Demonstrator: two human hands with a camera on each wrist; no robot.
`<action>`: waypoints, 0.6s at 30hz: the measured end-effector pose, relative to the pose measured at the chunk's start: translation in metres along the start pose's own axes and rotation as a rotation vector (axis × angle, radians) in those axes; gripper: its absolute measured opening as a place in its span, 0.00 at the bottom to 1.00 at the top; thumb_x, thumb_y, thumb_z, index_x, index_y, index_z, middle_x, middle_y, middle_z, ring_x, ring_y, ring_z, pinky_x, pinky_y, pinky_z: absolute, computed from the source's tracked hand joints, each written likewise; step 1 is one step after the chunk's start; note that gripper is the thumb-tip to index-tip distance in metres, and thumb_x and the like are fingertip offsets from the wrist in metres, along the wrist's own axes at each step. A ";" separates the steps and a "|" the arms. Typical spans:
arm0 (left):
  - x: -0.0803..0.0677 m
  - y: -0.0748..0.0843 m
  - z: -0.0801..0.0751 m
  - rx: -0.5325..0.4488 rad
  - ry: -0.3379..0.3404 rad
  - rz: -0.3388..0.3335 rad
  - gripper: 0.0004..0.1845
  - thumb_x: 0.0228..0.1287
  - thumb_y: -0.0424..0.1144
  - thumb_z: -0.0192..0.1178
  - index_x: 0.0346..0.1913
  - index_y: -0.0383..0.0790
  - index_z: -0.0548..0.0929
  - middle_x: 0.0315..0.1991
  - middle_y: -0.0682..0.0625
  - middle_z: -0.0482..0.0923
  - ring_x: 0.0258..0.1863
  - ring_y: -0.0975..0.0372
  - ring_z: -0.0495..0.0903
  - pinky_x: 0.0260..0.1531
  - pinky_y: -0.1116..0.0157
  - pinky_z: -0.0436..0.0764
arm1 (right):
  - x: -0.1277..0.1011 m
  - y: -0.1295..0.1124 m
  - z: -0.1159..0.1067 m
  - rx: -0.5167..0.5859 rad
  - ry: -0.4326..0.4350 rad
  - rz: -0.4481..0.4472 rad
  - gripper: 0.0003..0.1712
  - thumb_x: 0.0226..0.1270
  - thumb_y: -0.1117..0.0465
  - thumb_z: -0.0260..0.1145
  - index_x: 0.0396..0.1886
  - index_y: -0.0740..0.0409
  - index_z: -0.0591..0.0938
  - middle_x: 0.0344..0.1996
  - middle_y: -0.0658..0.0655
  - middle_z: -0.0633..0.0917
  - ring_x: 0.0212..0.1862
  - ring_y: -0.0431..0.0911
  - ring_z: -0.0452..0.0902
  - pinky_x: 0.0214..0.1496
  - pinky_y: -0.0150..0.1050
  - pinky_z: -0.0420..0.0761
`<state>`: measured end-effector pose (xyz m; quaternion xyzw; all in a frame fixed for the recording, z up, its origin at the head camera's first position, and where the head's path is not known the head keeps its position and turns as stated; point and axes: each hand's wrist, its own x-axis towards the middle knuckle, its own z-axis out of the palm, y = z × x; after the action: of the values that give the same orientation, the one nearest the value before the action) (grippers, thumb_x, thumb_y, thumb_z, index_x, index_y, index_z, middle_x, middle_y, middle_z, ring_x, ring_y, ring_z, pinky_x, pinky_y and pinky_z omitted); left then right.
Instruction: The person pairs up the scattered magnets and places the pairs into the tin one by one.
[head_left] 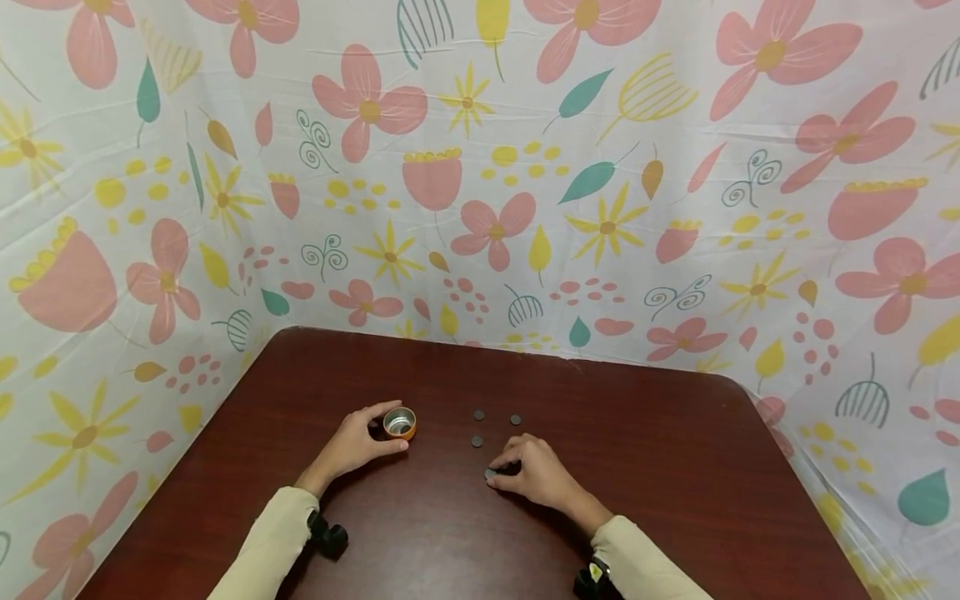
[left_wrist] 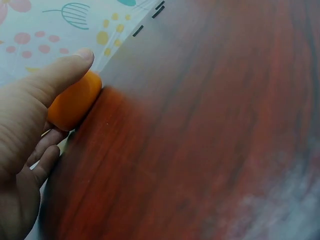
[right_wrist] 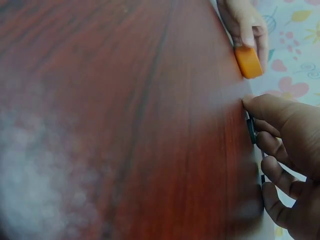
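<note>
I judge I'm mid-pickup: my right hand (head_left: 534, 477) pinches a coin (head_left: 491, 474) while my left hand (head_left: 356, 446) grips the small orange cup (head_left: 400, 423), so next I'd lift the coin leftward over its open mouth.

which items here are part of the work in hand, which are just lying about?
In use:
- left hand holds small orange cup
- right hand pinches dark disc
- three loose dark discs beside it

Just there:
- wooden table
- floral cloth behind and to both sides
</note>
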<state>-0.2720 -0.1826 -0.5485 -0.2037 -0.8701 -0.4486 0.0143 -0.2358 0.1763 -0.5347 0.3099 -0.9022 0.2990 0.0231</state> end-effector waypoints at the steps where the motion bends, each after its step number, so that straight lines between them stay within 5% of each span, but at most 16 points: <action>1: 0.000 0.000 0.000 -0.002 -0.001 -0.002 0.44 0.54 0.56 0.78 0.72 0.43 0.75 0.56 0.49 0.83 0.46 0.60 0.80 0.46 0.58 0.81 | 0.000 0.000 0.000 0.003 0.002 0.000 0.07 0.61 0.50 0.79 0.38 0.43 0.94 0.31 0.37 0.83 0.37 0.36 0.73 0.39 0.33 0.72; 18: 0.003 -0.006 0.002 -0.022 -0.010 -0.020 0.41 0.58 0.53 0.76 0.72 0.44 0.75 0.61 0.49 0.81 0.51 0.58 0.81 0.51 0.56 0.81 | -0.007 0.000 -0.015 0.051 0.024 0.041 0.05 0.63 0.51 0.78 0.38 0.40 0.92 0.35 0.35 0.85 0.41 0.36 0.76 0.40 0.35 0.78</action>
<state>-0.2764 -0.1834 -0.5535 -0.1972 -0.8672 -0.4572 0.0033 -0.2323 0.1882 -0.5245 0.2882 -0.9001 0.3260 0.0202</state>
